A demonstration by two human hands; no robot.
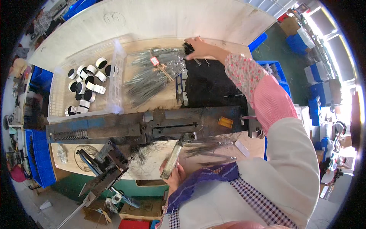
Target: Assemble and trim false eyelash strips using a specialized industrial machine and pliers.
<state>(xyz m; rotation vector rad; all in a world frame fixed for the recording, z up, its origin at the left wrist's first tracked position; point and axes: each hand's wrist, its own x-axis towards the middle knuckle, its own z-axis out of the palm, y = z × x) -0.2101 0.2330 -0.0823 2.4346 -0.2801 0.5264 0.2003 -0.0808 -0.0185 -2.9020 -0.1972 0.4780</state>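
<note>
Though near bundles (152,76), rolls (81,87) in crate (117,72)

Silver-grey bundles (154,84) are set off by a black sheet (209,84) and a beige handle (173,159); a sleeve cuff (240,73) is flower-printed, a strap (263,204) dark-and-white checked.

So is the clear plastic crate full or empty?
Partly filled: white cylindrical pieces with dark ends lie inside the crate, leaving much of its bottom uncovered.

Pale tilted handle (173,160) near, dark clump (188,48) beyond
</note>
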